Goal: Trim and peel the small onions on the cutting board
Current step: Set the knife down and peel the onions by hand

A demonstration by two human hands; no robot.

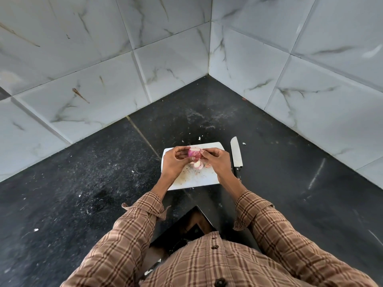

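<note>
Both hands hold one small onion [194, 153] over the cutting board's [209, 179] far edge, long axis roughly left-right; left hand [175, 162] grip curled around it, right hand [216, 161] fingers pinching its right end. Another onion piece [196, 165] lies on board. Knife [236, 156] just beside board's right edge, tip toward tabletop's [83, 183] far corner; open room left and right.

onion [194, 153] btwn both hands over cutting board [207, 179]; knife [236, 154] just right of board.

Kitchen: black stone counter [103, 162], tiled walls [83, 59], knife [236, 152].
</note>
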